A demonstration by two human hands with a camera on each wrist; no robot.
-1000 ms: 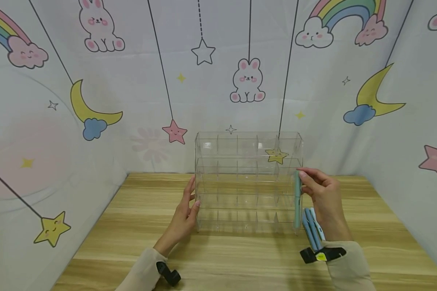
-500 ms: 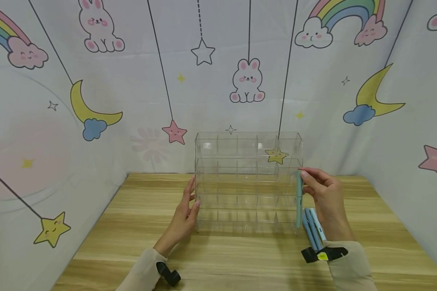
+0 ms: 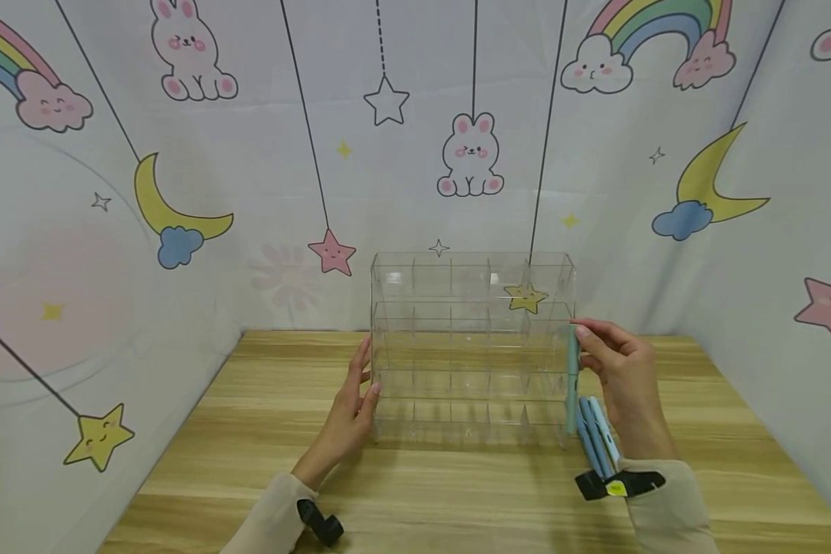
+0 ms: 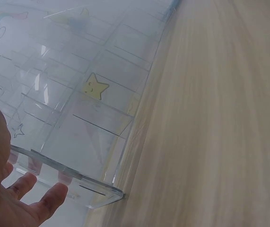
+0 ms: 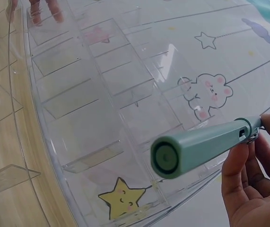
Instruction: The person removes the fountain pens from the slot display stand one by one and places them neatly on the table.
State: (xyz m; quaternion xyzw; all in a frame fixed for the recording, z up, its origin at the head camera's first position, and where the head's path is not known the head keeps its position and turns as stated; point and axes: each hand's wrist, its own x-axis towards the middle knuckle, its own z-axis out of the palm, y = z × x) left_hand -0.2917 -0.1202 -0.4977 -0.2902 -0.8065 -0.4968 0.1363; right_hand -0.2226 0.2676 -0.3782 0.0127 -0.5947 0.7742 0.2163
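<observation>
Green pen (image 3: 570, 381): upright against the right front edge of the clear organizer (image 3: 471, 346), top end pinched, lower end near the tabletop; in the right wrist view (image 5: 205, 149) seen end-on, round cap toward the camera, clip by the fingers.
Right hand (image 3: 619, 377): fingertips and thumb curled round the pen's top, pinching it; hand just right of the organizer's right wall.
Blue pens (image 3: 595, 435): 2 or 3, exact count unclear, lying side by side on the table beneath the right hand, just beside the organizer's front right corner.
Clear organizer: transparent, 4 stepped rows of small compartments, standing mid-table near the back wall; compartments look bare.
Left hand (image 3: 353, 404): fingers straight and together, flat against the organizer's left wall near its lower front corner; in the left wrist view (image 4: 12, 189) fingertips seen through the clear wall.
Table (image 3: 249, 462): light wood grain, under everything.
Backdrop (image 3: 249, 154): pale cloth with bunnies, rainbows, moons, stars, on 3 sides.
Wrists: black strap on each, beige sleeves.
</observation>
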